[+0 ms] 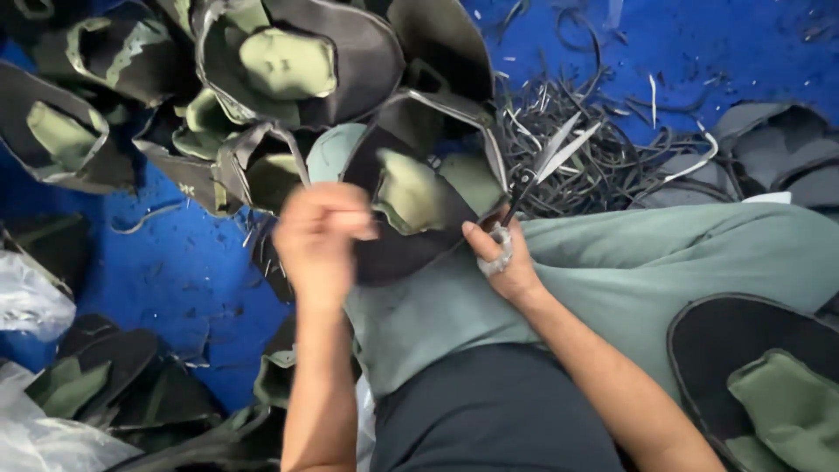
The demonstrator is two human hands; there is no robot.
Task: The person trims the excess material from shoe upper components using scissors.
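Shoe upper [411,205]: black piece with olive-green lining and grey trim, lying on the person's knee at centre, partly over the grey-green trouser leg [629,271].

Surroundings, left to right:
- Clear plastic bags [26,301], crumpled, at the left edge.
- Loose uppers [96,371], black and green, on the blue sheet [188,275] at lower left.
- Pile of uppers [262,79], same make, heaped across the top left and crowding the held piece from above.
- Left hand [319,240]: fingers curled shut on the upper's near edge; motion blur hides the exact grip.
- Right hand [505,258]: fingers closed through the handles of the scissors [546,162], a pale wrapping on one finger; blades apart, pointing up and right, just beside the upper's right edge.
- Trimmings [594,149]: tangle of thin dark and pale strips on the blue sheet behind the scissors.
- Dark pieces [778,153], stacked at upper right.
- Single upper [752,367], black with a green tongue, resting on the leg at lower right.
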